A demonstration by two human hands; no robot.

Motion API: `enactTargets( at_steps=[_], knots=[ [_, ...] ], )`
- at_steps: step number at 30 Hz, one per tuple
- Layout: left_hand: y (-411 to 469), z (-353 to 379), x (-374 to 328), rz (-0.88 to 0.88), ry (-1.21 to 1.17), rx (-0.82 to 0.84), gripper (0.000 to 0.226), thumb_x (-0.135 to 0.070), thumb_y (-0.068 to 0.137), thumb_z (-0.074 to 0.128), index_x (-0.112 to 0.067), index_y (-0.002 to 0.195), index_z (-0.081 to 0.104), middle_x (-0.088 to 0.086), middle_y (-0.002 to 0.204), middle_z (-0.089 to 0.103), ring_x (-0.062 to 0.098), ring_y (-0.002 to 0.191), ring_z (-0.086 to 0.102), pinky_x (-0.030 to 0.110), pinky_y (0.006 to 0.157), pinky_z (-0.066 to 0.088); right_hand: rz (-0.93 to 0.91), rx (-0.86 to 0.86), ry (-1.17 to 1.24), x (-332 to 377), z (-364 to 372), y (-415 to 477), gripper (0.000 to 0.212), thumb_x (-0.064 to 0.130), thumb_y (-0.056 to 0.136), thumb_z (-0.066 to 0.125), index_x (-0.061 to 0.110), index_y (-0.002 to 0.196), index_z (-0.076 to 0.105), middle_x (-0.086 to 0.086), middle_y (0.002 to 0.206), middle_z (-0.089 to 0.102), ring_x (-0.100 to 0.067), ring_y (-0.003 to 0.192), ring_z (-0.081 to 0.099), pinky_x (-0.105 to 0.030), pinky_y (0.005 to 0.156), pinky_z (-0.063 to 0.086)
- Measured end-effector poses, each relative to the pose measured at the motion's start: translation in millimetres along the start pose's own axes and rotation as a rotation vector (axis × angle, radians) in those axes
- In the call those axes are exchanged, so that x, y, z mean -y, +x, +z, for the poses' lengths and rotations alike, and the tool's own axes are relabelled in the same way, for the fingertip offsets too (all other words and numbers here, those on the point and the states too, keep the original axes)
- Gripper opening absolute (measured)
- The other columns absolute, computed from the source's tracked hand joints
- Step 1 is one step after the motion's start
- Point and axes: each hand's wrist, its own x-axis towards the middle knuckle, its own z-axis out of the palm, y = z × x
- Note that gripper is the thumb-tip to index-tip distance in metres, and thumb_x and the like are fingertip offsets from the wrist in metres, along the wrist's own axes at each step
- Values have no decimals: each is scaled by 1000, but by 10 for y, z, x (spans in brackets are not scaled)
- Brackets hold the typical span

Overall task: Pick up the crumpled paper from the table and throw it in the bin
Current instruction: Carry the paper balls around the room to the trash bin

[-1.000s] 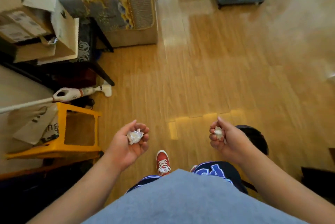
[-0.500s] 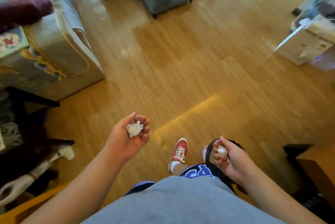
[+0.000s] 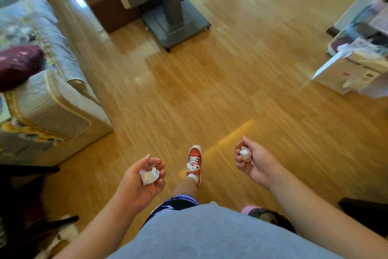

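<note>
My left hand (image 3: pixel 142 183) is held palm up at the lower centre, fingers curled around a white crumpled paper ball (image 3: pixel 149 175). My right hand (image 3: pixel 255 163) is out to the right at about the same height, its fingers closed on a second, smaller crumpled paper ball (image 3: pixel 245 153). Both hands hang over the wooden floor (image 3: pixel 220 99), above my own legs and a red sneaker (image 3: pixel 194 161). No bin shows clearly in this view.
A quilted sofa (image 3: pixel 48 107) with a dark red cushion (image 3: pixel 19 65) lines the left side. A grey pedestal stand (image 3: pixel 174 21) rises ahead. White boxes and bags (image 3: pixel 361 65) crowd the right edge. Dark furniture (image 3: pixel 365 210) sits at lower right.
The view has swung to the right: the yellow stool and cardboard boxes have left the frame, the sofa and grey stand came in. Both hands still hold their paper balls; my red sneaker stepped forward.
</note>
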Motion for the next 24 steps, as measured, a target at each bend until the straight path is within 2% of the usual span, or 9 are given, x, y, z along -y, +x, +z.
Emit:
enactTargets(
  at_steps=[6,12,15,18,24],
  knots=[
    [840,836,-768,-63,170,48,22,-30,75,62,-9,71,68,8,73,66,19,56,62,24,48,50,-69,-95,127,695,75,423,32,33,97,49,13,73,54,-2,64,46,-9,43,44,-18,36,33],
    [1447,2058,-1160,-166,398,223,20,-30,76,63,-11,71,67,7,72,66,18,57,62,24,49,50,-138,-258,357,1096,-282,268,32,32,98,47,12,72,53,-3,65,43,-10,44,42,-18,35,31],
    [1702,2704,-1075,-227,489,312,20,-31,76,62,-13,68,67,6,72,65,18,57,62,24,50,49,-175,-372,465,1148,-584,108,31,31,97,48,11,74,54,-3,64,46,-11,49,41,-19,35,32],
    [1925,3388,-871,-303,560,400,20,-31,78,61,-15,66,64,4,72,63,17,59,61,23,50,48,-180,-480,563,1190,-920,7,31,30,97,48,10,74,55,-3,63,48,-11,44,43,-19,34,33],
    [2261,4719,-255,-406,702,527,20,-32,79,60,-16,68,60,3,73,61,16,60,60,22,52,48,-162,-595,777,1356,-1681,-51,29,31,95,53,7,80,60,-4,65,52,-13,53,44,-24,45,32]
  ],
)
